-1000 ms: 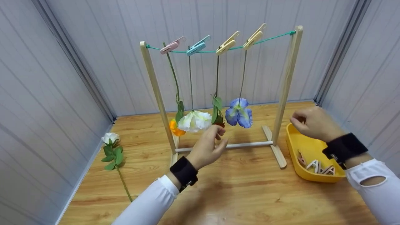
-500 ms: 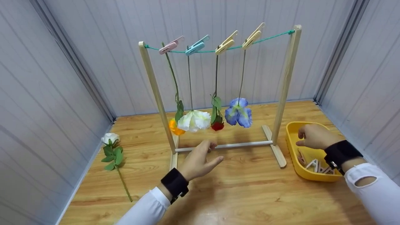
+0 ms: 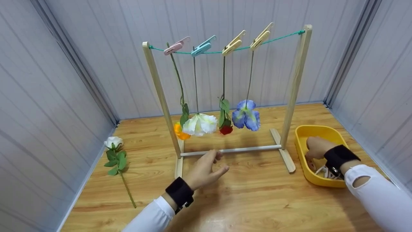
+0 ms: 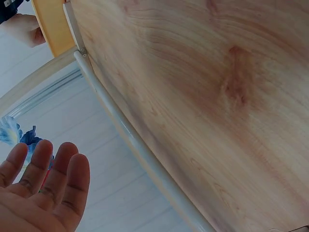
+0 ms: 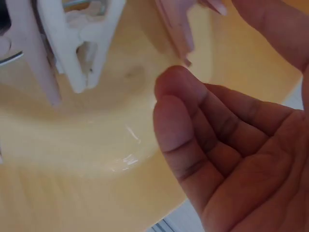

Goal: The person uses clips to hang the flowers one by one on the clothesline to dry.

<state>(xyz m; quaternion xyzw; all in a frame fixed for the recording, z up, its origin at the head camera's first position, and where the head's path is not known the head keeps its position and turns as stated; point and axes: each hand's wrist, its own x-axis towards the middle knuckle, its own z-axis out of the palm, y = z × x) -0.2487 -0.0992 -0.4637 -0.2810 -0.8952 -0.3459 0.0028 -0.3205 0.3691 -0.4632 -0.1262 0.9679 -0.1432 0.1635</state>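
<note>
My right hand (image 3: 317,147) reaches down into a yellow basin (image 3: 302,175) that holds several clothespins. In the right wrist view the fingers are slightly bent, with a pink clothespin (image 5: 177,24) right by the fingertips and the thumb on its other side. White clothespins (image 5: 79,43) lie close by. My left hand (image 3: 202,170) hovers with relaxed fingers and holds nothing, in front of the rack's white lower bar (image 3: 251,149). Above it hang a red rose (image 3: 226,129), a white flower (image 3: 200,124), an orange flower (image 3: 182,131) and a blue flower (image 3: 246,115), stems up.
A wooden rack (image 3: 294,87) carries a green cord (image 3: 283,38). Pink (image 3: 173,49), blue (image 3: 201,49) and two yellow clothespins (image 3: 232,47) clip the stems to it. A white rose (image 3: 113,142) lies on the wooden table (image 3: 257,199) at left. Panelled walls (image 3: 128,64) enclose the table.
My right hand has come down from above the basin into it, among the clothespins. My left hand has drawn back and down from the red rose.
</note>
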